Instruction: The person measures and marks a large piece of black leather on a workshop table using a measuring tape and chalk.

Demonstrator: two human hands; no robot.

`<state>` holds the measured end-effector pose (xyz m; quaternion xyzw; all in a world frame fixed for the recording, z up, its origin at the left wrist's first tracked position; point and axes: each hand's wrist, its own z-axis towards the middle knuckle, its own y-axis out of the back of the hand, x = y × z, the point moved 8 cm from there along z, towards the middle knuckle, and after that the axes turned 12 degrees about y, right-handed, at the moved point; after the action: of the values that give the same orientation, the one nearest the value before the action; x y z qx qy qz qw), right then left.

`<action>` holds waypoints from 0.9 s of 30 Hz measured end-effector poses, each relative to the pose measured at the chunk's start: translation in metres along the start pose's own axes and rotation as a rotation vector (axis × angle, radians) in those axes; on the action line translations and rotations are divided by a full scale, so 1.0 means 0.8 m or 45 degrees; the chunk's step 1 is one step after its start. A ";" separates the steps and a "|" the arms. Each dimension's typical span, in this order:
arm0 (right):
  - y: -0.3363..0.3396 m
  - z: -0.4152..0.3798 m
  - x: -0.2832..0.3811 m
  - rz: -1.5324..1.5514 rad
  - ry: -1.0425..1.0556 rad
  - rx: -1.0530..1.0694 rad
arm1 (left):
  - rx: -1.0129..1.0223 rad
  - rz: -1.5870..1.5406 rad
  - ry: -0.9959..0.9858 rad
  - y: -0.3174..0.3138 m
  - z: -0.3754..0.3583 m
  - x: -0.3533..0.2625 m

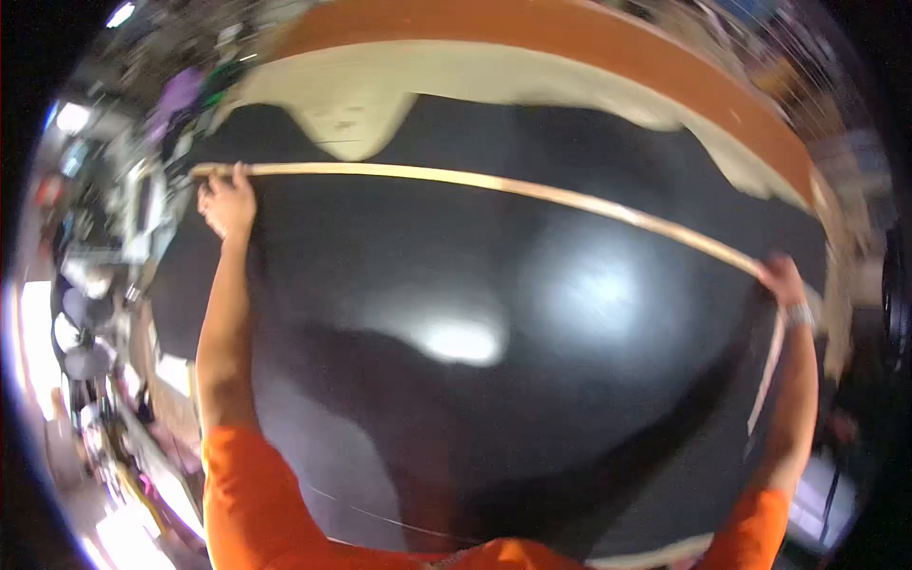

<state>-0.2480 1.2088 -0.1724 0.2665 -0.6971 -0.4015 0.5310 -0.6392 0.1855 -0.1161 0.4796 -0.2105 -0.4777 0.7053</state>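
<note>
A long thin wooden stick (494, 183) lies across a glossy black sheet (475, 313) that covers most of the table. My left hand (226, 201) grips the stick's left end near the sheet's left edge. My right hand (783, 279), with a watch on its wrist, holds the stick's right end at the sheet's right edge. Both arms wear orange sleeves. A pale strip (766, 380) runs down the sheet's right edge below my right hand.
Beige material (370, 85) lies beyond the black sheet, partly overlapping it, on an orange-brown tabletop (589, 33). Cluttered workshop items, chairs and bright windows (85, 323) fill the left side. Blurred shelves stand at the far right.
</note>
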 end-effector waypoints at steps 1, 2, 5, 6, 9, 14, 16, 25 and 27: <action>0.005 -0.010 0.052 -0.069 0.214 -0.157 | 0.145 -0.168 -0.156 0.036 -0.068 -0.060; -0.007 -0.001 0.067 -0.214 0.180 0.224 | 0.226 -0.352 -0.429 0.066 -0.144 -0.116; -0.008 -0.006 0.061 -0.168 0.088 0.191 | 0.370 -0.652 -0.958 0.179 -0.363 -0.253; -0.005 -0.005 0.058 -0.210 -0.026 0.176 | 0.437 -0.726 -1.026 0.204 -0.406 -0.285; -0.010 0.002 0.041 -0.140 -0.039 0.123 | 0.480 -0.725 -0.972 0.215 -0.483 -0.346; -0.006 -0.001 0.074 -0.310 -0.076 0.260 | 0.465 -0.434 -0.983 0.193 -0.508 -0.371; -0.009 0.002 0.070 -0.363 -0.014 0.221 | 0.444 -0.368 -0.981 0.198 -0.513 -0.374; 0.043 0.001 0.007 -0.311 0.104 0.164 | 0.461 -0.316 -0.929 0.193 -0.515 -0.374; 0.076 -0.018 -0.019 -0.262 0.143 0.269 | 0.447 -0.298 -0.925 0.191 -0.514 -0.376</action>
<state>-0.2267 1.2500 -0.1274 0.4129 -0.6737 -0.3624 0.4942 -0.3934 0.6574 -0.1192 0.4136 -0.4679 -0.6495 0.4338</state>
